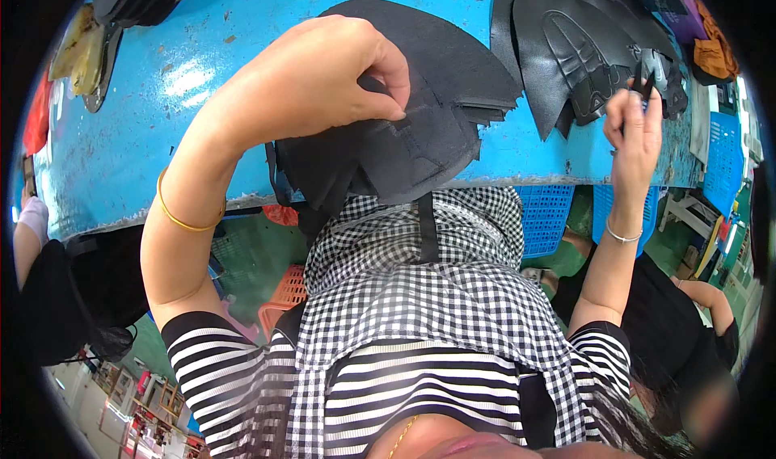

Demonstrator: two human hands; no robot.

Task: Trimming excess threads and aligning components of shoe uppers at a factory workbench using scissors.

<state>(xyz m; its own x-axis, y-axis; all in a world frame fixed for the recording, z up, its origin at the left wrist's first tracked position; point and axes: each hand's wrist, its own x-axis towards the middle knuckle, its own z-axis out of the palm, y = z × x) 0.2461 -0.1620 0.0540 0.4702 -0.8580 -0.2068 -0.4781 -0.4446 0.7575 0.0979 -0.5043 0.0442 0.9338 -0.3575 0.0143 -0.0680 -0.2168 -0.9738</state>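
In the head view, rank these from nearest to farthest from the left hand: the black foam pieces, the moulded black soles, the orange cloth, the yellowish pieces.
1. Black foam pieces: pinched in the left hand, at the table's near edge.
2. Yellowish pieces: far left on the blue table.
3. Moulded black soles: to the right, near the right hand.
4. Orange cloth: far right edge.

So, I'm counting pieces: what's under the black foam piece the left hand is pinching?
Under the top black foam piece, held by the left hand, more black layers fan out at the right edge. Their number is hidden. Below is the blue table.
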